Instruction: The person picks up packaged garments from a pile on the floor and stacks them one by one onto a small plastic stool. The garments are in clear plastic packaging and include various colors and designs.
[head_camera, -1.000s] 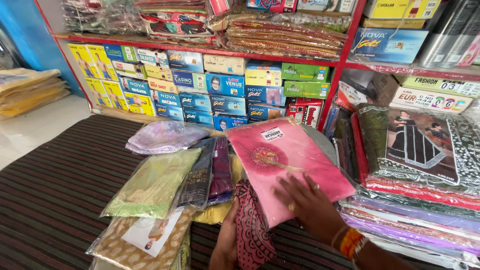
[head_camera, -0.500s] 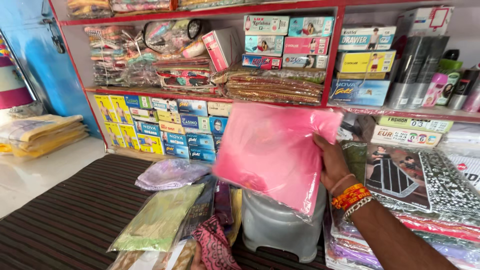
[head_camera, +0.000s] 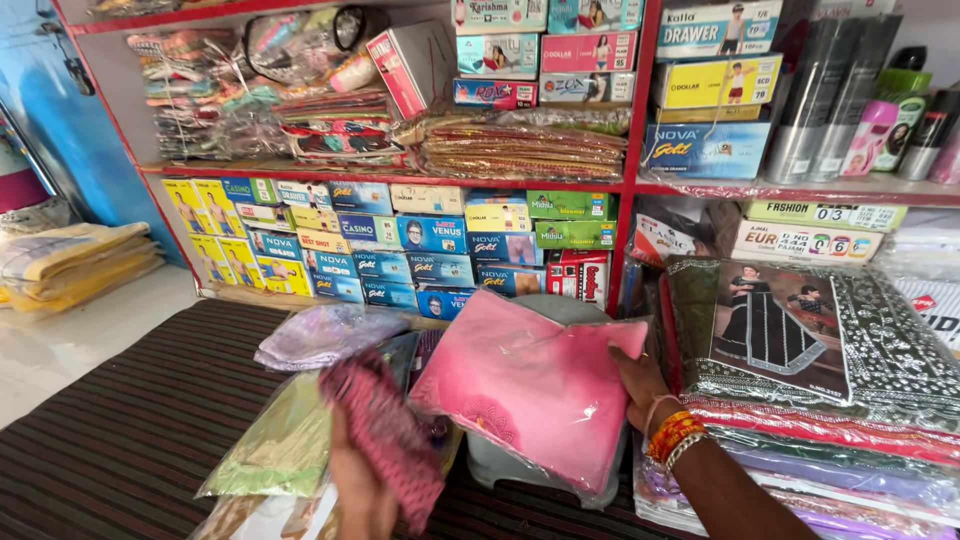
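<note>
Red shelves stacked with boxed garments back a striped mattress strewn with packets. Her right hand pinches the far edge of a pink plastic-wrapped garment packet, holding it tilted above a grey plastic stool. Her left hand is closed on a dark maroon patterned cloth, just beside the packet's lower corner. Gripped only at one edge, the slick packet could slide loose onto the stool, I reckon, or knock the green packet below

Clothing shop: shelves of boxed garments, packaged fabrics.
</note>
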